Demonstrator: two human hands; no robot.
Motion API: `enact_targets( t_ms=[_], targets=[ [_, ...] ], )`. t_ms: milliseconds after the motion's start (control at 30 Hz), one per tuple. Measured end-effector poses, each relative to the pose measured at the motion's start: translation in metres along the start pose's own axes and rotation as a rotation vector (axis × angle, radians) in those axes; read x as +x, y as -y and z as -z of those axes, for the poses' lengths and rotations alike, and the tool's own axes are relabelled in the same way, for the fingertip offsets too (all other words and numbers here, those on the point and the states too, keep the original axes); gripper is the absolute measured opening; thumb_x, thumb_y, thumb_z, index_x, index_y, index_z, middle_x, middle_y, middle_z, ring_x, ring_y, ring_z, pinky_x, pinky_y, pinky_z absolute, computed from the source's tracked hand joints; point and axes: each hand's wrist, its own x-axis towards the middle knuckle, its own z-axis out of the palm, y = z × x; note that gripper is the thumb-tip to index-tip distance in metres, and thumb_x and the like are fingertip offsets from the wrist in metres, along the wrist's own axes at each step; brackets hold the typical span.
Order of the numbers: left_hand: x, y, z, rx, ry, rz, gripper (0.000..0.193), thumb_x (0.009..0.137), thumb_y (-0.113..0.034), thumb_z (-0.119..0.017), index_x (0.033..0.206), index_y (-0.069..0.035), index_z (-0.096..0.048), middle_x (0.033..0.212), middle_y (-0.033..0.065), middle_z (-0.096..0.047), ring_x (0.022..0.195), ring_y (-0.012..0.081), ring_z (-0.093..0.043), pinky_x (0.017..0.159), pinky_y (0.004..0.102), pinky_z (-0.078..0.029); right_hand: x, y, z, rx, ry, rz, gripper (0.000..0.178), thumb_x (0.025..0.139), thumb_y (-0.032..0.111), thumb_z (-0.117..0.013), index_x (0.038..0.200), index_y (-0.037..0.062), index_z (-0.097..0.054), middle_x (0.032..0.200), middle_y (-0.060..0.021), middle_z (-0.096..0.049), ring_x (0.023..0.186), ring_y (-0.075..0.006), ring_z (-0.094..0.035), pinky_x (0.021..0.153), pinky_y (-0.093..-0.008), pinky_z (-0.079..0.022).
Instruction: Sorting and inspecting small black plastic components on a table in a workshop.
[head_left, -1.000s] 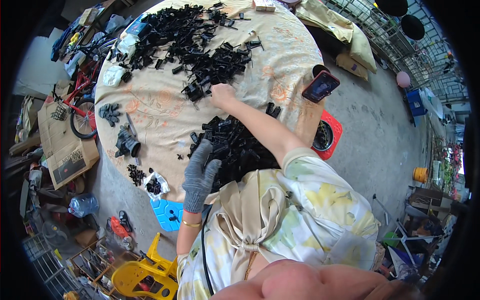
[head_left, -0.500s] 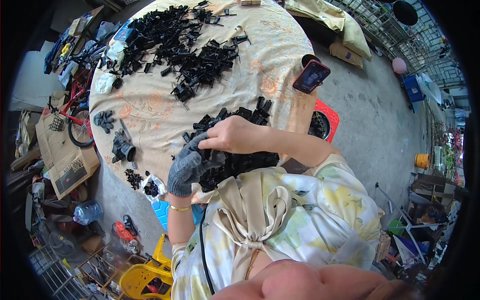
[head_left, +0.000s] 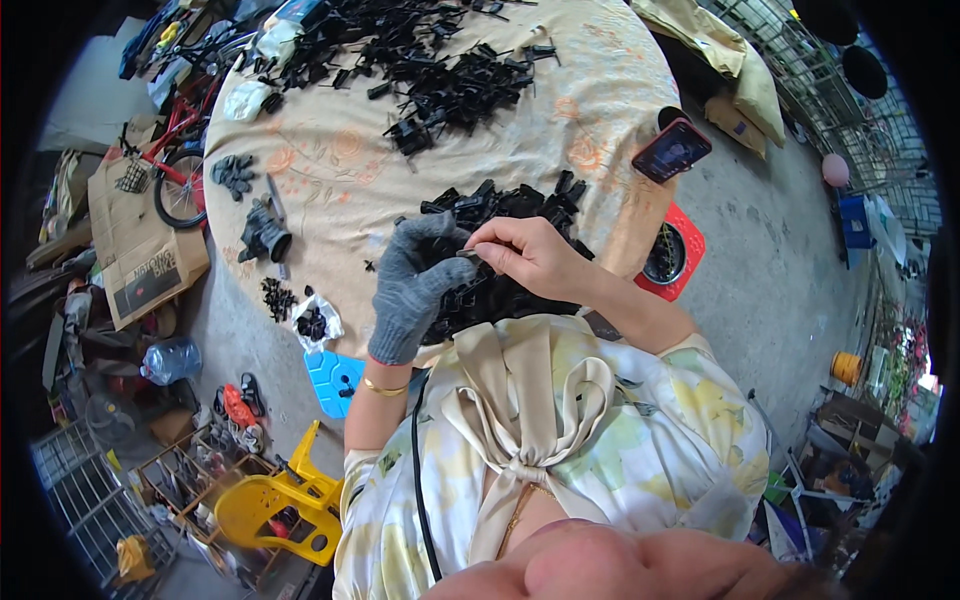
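My left hand [head_left: 412, 285] wears a grey knitted glove. Its thumb and fingers curve apart, with the tips close to my right fingers; no object shows in its grasp. My bare right hand [head_left: 535, 262] pinches with thumb and index finger right by the glove's fingertips. Something small and pale sits in that pinch, too small to name; it may be the glove's own tip. Beneath both hands lies a heap of black plastic parts [head_left: 500, 300] at the table's near edge, partly covered by my hands.
A larger pile of black parts [head_left: 465, 95] spreads over the far side of the cloth-covered table [head_left: 330, 215]. Grey gloves [head_left: 265, 232] and a white bag [head_left: 318, 322] lie on its left. A phone [head_left: 672, 150] stands at the right edge, above a red stool [head_left: 672, 255].
My right hand has drawn back from over the gloved fingers to a pinch at their tips. The gloved hand has opened out and turned. The whole view has shifted, with the table now higher.
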Motion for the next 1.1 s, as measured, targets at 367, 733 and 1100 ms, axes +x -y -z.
enact_targets(
  t_ms=[367,733,1100],
  targets=[
    [-0.011,0.001,-0.004,0.428,-0.083,-0.137,0.036,0.072,0.002,-0.07,0.104,-0.001,-0.055,0.1,0.0055,-0.059,0.089,0.0117,-0.057,0.08,0.0247,-0.048,0.001,0.001,-0.011,-0.164,-0.051,0.022,0.012,0.086,0.008,-0.054,0.088,-0.001,-0.062,0.059,0.0009,-0.052,0.055,-0.0035,-0.045,0.05,-0.0203,-0.038],
    [-0.011,0.015,0.0,0.937,0.015,-0.335,0.041,0.067,-0.006,-0.074,0.105,-0.003,-0.057,0.086,0.0079,-0.061,0.075,0.0172,-0.06,0.067,0.0272,-0.05,0.001,-0.038,-0.009,0.098,0.011,-0.261,0.013,0.084,0.011,-0.057,0.079,-0.0006,-0.062,0.055,0.0015,-0.048,0.052,-0.0036,-0.041,0.047,-0.0222,-0.036],
    [-0.018,-0.001,-0.017,1.024,0.08,-0.23,0.071,0.072,-0.007,-0.069,0.133,-0.007,-0.034,0.108,0.0121,-0.059,0.091,0.0223,-0.061,0.077,0.0325,-0.049,-0.009,-0.005,0.001,-0.231,-0.155,0.11,0.02,0.07,0.013,-0.072,0.08,-0.0007,-0.061,0.067,-0.0051,-0.059,0.056,-0.0071,-0.053,0.051,-0.021,-0.041]
  ],
)
